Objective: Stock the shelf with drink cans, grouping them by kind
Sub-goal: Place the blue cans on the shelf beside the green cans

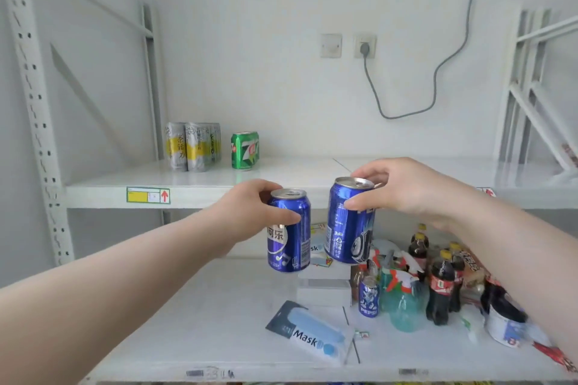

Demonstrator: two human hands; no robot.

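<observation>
My left hand (255,208) grips a blue Pepsi can (289,237) near its top, held upright in the air in front of the upper shelf's front edge (219,195). My right hand (403,191) holds a second blue Pepsi can (347,228) by its rim, slightly tilted, just to the right of the first. On the upper shelf at the back left stand several grey-and-yellow cans (192,147) in a tight group. A green 7-Up can (245,150) stands alone beside them. Another small blue Pepsi can (369,297) stands on the lower shelf.
The lower shelf (203,322) holds cola bottles (442,284), green spray bottles (403,300), a white box (323,291), a mask packet (308,333) and other clutter at the right. White perforated uprights (34,103) frame the left side. A grey cable (438,72) hangs from a wall socket.
</observation>
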